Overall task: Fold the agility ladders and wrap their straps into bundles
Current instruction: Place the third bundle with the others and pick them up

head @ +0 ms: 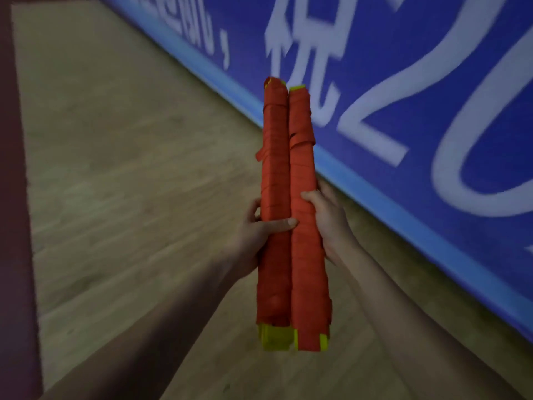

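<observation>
Left hand [253, 233], right hand [327, 222] grip bundles [301, 174].

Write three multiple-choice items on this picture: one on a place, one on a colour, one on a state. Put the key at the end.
1. Where does the blue wall lie from the left bundle?
A. To its left
B. Beneath it
C. To its right

2. What colour is the strap wound round the right bundle?
A. Orange-red
B. White
C. Black

3. What is the left hand doing?
A. Hanging open
B. Gripping the left bundle
C. Curled, holding nothing

Key:
1 C: the wall with white characters runs along the right side.
2 A: orange-red turns cover the bundle, with yellow-green at its ends.
3 B: its thumb lies across the bundle's front.
</observation>
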